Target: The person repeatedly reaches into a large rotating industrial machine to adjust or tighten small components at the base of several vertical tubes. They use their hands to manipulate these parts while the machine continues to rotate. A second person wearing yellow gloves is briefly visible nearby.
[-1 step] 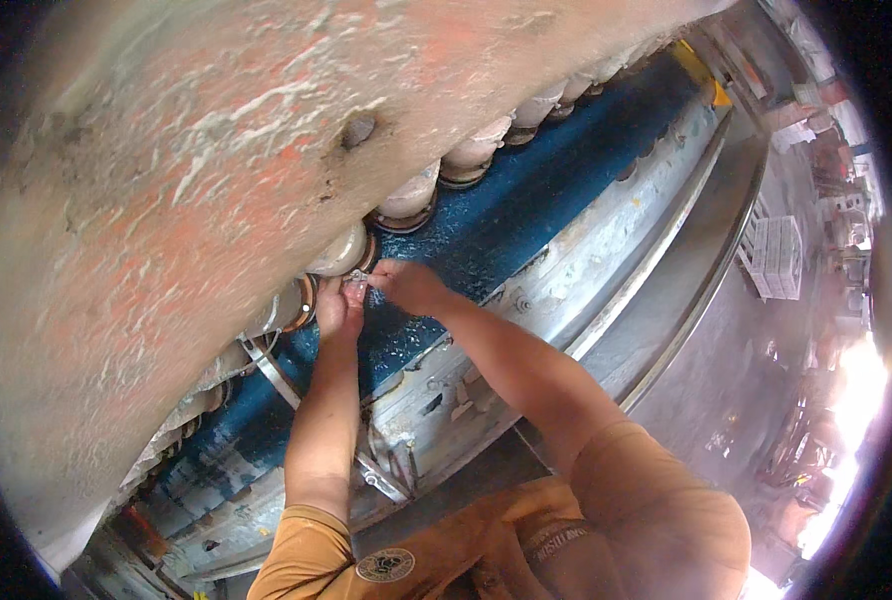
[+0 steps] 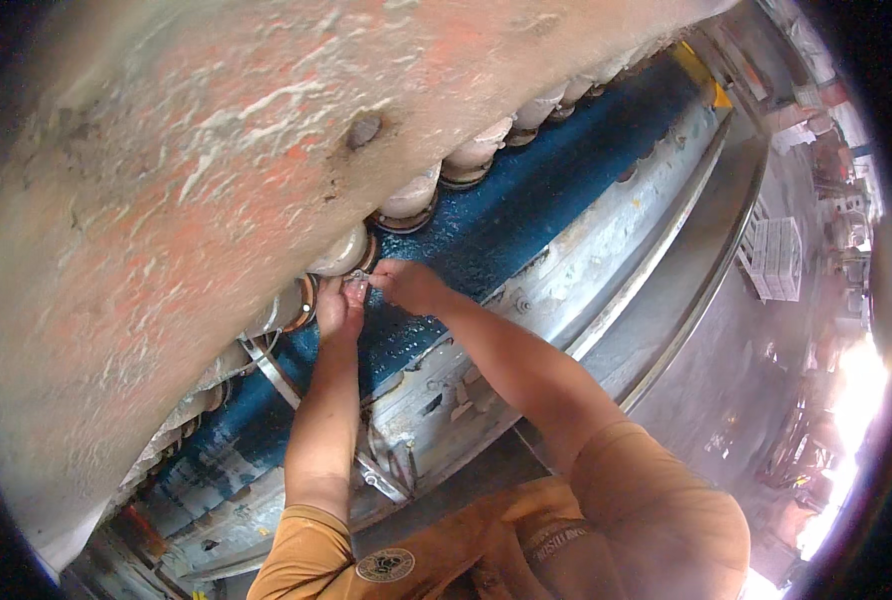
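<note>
Silvery piece (image 2: 361,277) held between the hands (image 2: 409,287) — long axis seemingly left-to-right.

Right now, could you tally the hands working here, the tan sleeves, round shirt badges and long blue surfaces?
Hands: 2 (left hand, right hand)
Tan sleeves: 2
Round shirt badge: 1
Long blue surface: 1
Total: 6

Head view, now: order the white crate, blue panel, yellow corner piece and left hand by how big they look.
1. Blue panel
2. White crate
3. Left hand
4. Yellow corner piece
</note>
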### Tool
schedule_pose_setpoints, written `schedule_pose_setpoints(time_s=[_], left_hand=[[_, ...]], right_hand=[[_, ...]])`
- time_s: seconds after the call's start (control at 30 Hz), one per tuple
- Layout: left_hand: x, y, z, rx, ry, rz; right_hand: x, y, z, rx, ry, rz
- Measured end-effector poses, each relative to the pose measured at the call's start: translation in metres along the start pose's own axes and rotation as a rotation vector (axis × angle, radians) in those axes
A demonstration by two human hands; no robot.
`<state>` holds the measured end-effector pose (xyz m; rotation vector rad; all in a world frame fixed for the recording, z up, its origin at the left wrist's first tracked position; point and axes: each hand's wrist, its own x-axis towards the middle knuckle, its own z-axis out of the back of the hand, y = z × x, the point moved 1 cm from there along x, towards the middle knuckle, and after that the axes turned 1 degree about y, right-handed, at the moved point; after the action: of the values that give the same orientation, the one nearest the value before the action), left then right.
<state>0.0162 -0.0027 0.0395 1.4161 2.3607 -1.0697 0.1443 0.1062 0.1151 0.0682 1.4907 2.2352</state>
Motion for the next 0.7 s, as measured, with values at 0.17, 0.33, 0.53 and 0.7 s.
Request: schedule_pose_setpoints(time_s=[0.17,0.33,0.53,0.7], left_hand=[[-0.008,0.001,-0.019,0.027,-0.056,-0.023],[-0.008,-0.001,-0.019,0.027,-0.058,-0.035],[-0.01,-0.001,-0.022,0.03,-0.065,-0.024],[-0.009,0.001,-0.024,0.03,-0.048,-0.038]], right_hand=[[-0.017,-0.011,-0.001,0.196,-0.041,-0.087],[-0.04,-0.038,-0.003,0.199,-0.535,-0.161],[-0.071,-0.094,-0.009,0.492,-0.396,-0.58],[-0.06,-0.106,-0.015,0.156,-0.19,-0.567]])
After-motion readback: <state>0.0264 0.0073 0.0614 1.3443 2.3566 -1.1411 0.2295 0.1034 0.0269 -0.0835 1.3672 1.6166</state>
